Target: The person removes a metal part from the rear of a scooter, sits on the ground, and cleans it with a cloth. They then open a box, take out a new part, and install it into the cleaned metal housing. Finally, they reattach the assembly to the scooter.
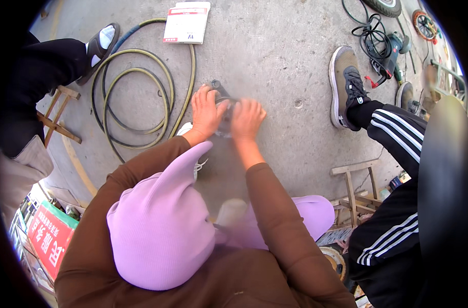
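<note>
Low over the concrete, in front of my knees, both my hands are on a dark metal part with a rounded, lug-like end sticking out at its far side. My left hand is closed around its left side. The thumb points in toward the middle. On the other side my right hand curls over the part, its fingers smeared by motion. The hands cover much of the part, and blur hides its exact kind. Close by on the left lies a coiled yellow-and-black hose.
A white-and-red box lies on the hose's far side. At right are an angle grinder with a black cord and a co-worker's shoe. Another person's foot is at left. Wooden stools stand on both sides.
</note>
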`<state>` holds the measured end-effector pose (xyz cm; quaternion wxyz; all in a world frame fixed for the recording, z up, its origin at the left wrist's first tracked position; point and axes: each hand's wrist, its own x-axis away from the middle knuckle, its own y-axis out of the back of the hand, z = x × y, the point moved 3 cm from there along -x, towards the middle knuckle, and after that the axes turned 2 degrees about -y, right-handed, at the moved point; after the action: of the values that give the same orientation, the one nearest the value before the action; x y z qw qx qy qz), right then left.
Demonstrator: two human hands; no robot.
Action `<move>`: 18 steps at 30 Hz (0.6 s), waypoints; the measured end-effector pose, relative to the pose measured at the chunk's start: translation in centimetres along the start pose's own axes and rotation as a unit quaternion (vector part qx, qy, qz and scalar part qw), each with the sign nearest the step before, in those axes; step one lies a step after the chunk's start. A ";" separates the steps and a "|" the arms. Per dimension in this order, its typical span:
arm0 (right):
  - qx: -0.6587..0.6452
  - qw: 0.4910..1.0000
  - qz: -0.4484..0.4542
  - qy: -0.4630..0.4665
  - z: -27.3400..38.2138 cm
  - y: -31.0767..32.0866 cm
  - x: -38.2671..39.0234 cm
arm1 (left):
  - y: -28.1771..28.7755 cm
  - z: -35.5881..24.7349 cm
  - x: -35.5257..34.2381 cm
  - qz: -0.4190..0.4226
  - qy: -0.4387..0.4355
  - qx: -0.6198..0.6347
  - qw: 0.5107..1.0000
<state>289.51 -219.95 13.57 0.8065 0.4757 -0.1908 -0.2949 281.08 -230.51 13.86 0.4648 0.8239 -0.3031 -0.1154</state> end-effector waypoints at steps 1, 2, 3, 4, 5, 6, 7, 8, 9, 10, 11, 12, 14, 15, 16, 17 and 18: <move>0.002 1.000 -0.002 0.001 0.1 0.0 0.0 | 0.1 0.0 -0.1 0.014 0.003 0.005 1.000; 0.005 1.000 -0.003 0.002 0.1 0.1 -0.1 | 0.2 0.0 -0.1 0.028 0.005 0.010 1.000; 0.007 1.000 -0.004 0.003 0.1 0.2 -0.1 | 0.2 -0.1 -0.2 0.042 0.008 0.015 0.999; 0.009 1.000 0.000 -0.001 0.1 0.2 0.0 | 0.3 -0.2 -0.2 0.040 0.006 0.011 0.999; 0.011 1.000 0.005 -0.005 0.1 0.2 0.0 | 0.3 -0.4 -0.2 0.038 0.004 0.006 0.999; 0.013 1.000 0.010 -0.008 0.1 0.2 0.0 | 0.4 -0.5 -0.2 0.036 0.002 0.001 0.999; 0.021 1.000 0.019 -0.011 0.2 0.3 0.0 | 0.4 -0.5 -0.2 0.036 0.002 -0.005 0.999; 0.029 0.999 0.028 -0.013 0.3 0.3 -0.2 | 0.3 -0.5 -0.4 0.036 0.003 -0.012 0.999; 0.037 0.999 0.037 -0.015 0.4 0.4 -0.2 | 0.4 -0.5 -0.4 0.036 0.003 -0.018 0.999; 0.044 0.998 0.038 -0.015 0.4 0.4 -0.4 | 0.4 -0.5 -0.5 0.034 0.003 -0.025 0.999; 0.051 0.998 0.038 -0.015 0.6 0.4 -0.5 | 0.4 -0.5 -0.5 0.031 0.003 -0.032 0.999; 0.058 0.997 0.039 -0.015 0.8 0.4 -0.5 | 0.5 -0.5 -0.5 0.028 0.003 -0.040 0.999; 0.056 0.997 0.047 -0.015 0.7 0.4 -0.6 | 0.3 -0.4 -0.7 0.028 0.006 -0.030 0.999; 0.055 0.997 0.051 -0.016 0.7 0.5 -0.6 | 0.4 -0.3 -0.6 0.033 0.006 -0.023 0.999; 0.045 0.998 0.042 -0.012 0.7 0.5 -0.6 | 0.4 -0.2 -0.6 0.039 0.009 -0.017 0.999; 0.040 0.999 0.030 -0.010 0.4 0.7 -0.6 | 0.3 -0.3 -0.9 0.040 0.000 -0.003 0.999; 0.036 0.999 0.017 -0.010 0.3 1.0 -0.4 | 0.5 -0.4 -0.5 0.052 -0.006 -0.004 0.999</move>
<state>289.31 -219.46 14.56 0.7919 0.4980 -0.2169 -0.2789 280.71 -230.08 14.45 0.4718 0.8044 -0.3475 -0.0977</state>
